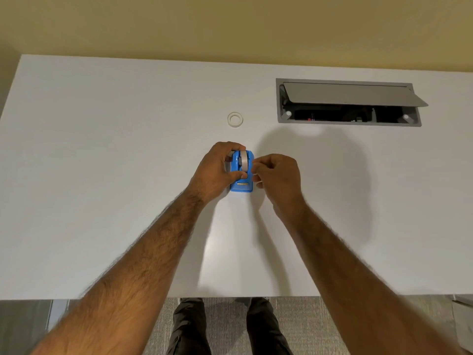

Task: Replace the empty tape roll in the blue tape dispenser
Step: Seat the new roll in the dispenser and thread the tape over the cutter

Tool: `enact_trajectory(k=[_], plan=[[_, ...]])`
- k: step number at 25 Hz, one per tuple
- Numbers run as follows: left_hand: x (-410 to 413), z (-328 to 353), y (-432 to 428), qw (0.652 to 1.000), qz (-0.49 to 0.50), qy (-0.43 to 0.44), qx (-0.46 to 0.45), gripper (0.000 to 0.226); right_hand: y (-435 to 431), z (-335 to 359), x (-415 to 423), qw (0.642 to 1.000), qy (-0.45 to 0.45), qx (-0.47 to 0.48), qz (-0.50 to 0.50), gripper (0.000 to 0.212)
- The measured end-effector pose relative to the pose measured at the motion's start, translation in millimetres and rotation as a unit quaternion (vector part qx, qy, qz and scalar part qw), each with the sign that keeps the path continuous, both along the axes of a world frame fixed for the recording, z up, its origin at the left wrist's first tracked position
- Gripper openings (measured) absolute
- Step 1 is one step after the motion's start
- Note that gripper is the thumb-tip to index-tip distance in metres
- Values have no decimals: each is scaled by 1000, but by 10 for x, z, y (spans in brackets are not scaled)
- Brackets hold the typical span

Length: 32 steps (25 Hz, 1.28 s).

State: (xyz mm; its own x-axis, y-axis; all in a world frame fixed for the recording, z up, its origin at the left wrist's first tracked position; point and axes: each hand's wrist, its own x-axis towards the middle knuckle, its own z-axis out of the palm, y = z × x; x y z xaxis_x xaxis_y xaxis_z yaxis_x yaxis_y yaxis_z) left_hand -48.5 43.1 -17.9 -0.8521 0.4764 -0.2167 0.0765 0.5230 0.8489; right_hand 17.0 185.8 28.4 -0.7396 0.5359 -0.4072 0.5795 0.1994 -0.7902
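Observation:
The blue tape dispenser (242, 184) stands on the white desk (102, 175) at its middle, cutter end toward me. A grey-white tape roll (244, 161) sits upright in its cradle. My left hand (217, 170) wraps the dispenser's left side, thumb on its front and fingers over the back. Touching the dispenser's right side, my right hand (277, 175) has its fingers curled; whether it pinches a tape end I cannot tell. A white empty roll core (235, 119) lies flat on the desk beyond the dispenser.
A grey cable hatch (348, 102) with its lid propped open is set into the desk at the back right. A yellow wall runs behind the desk. My legs and the carpet show below the near edge.

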Motion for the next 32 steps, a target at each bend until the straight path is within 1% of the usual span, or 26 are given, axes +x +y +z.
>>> enact_trajectory(k=[2, 4, 5, 7, 10, 14, 19, 25, 26, 30, 32], plan=[[11, 14, 8, 1000, -6, 19, -10, 60, -74, 87, 50, 988, -30, -124, -87, 10], [7, 40, 0, 999, -21, 36, -18, 55, -134, 185, 70, 952, -58, -258, -151, 15], [6, 57, -12, 999, -29, 38, -15, 52, -151, 209, 71, 936, -64, -300, -170, 18], [2, 80, -56, 998, -43, 36, -4, 45, -174, 215, 68, 920, -64, -336, -191, 20], [-6, 63, -122, 997, -56, 60, 2, 40, -204, 184, 77, 906, -60, -366, -205, 24], [-15, 82, -90, 998, -16, 62, 14, 31, -221, 160, 76, 891, -54, -391, -223, 23], [-13, 131, 25, 998, 35, 38, 28, 15, -214, 132, 49, 905, -84, -356, -217, 19], [-40, 143, 38, 998, 46, 34, 28, 13, -195, 149, -68, 913, -119, -340, -193, 29], [-39, 147, 40, 998, 47, 31, 28, 13, -186, 151, -92, 912, -119, -343, -193, 28], [-46, 159, 44, 998, 52, 26, 31, 11, -181, 170, -152, 900, -128, -362, -205, 11], [-49, 164, 45, 998, 48, 28, 29, 12, -186, 156, -170, 894, -136, -369, -215, 10]])
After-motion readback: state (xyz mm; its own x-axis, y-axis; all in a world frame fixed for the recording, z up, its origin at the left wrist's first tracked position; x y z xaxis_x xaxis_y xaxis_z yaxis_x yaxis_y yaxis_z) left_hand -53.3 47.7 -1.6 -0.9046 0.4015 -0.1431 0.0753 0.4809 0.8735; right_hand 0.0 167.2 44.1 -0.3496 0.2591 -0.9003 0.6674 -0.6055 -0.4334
